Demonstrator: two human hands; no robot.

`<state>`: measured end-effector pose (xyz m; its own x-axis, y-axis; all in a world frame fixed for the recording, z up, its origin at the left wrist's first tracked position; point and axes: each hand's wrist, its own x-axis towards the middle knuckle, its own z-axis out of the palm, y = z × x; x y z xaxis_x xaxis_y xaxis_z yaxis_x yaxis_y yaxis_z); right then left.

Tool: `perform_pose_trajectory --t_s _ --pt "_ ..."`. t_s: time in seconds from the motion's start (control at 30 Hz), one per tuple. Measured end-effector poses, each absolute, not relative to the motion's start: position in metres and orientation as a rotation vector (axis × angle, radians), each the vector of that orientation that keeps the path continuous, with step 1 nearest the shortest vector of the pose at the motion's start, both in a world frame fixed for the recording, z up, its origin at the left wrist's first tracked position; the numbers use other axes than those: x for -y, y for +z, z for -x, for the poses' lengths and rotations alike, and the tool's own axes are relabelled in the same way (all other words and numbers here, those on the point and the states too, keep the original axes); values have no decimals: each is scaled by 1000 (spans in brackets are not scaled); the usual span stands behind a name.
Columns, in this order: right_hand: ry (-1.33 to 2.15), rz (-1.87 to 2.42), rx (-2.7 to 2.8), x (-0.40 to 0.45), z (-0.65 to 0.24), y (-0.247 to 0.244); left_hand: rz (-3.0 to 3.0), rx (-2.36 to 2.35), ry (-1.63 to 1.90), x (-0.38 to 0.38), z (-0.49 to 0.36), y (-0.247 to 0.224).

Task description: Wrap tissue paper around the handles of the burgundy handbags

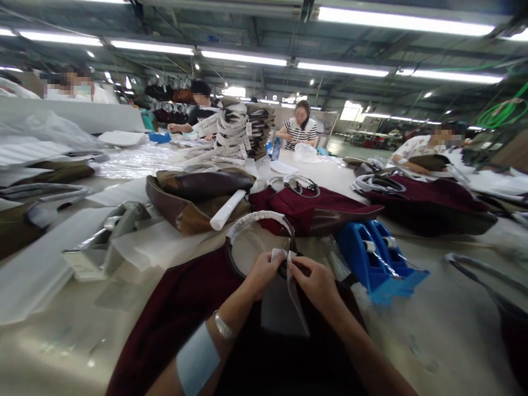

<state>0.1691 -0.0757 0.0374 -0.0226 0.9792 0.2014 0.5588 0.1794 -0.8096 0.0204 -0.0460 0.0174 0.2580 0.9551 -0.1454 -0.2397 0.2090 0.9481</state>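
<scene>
A maroon handbag [177, 308] lies on the table in front of me. Its ring-shaped handle [259, 217] stands up, mostly wound with white wrapping. At the right foot of that handle, my left hand [264, 273] pinches a thin white wrapping sheet [284, 313] between thumb and fingers. My right hand [317, 279] pinches another edge of the same sheet, close beside the left. The sheet's translucent lower part hangs down over the bag's front. My fingers partly hide the handle's base.
A blue tape dispenser [371, 258] stands to the right and a grey tape dispenser [107, 242] to the left. Beyond lie a brown bag [193, 198], another maroon bag [301, 206] and a white paper roll [227, 210]. Several co-workers sit around the table.
</scene>
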Motion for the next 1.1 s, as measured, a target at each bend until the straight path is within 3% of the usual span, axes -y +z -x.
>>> perform_pose_trajectory --t_s 0.23,0.43,0.57,0.8,1.1 --pt "1063 1415 1564 67 -165 39 -1174 -1005 1063 39 -11 22" --pt "857 1626 1602 68 -175 46 -1005 -834 960 38 -4 25" --pt "912 1560 1533 66 -169 41 -1050 -813 964 39 -5 19" --pt "971 1503 1243 60 -148 19 -1406 -1063 1040 32 -3 7" --pt "728 1455 1218 68 -141 -2 -1533 -1236 1156 39 -1 13"
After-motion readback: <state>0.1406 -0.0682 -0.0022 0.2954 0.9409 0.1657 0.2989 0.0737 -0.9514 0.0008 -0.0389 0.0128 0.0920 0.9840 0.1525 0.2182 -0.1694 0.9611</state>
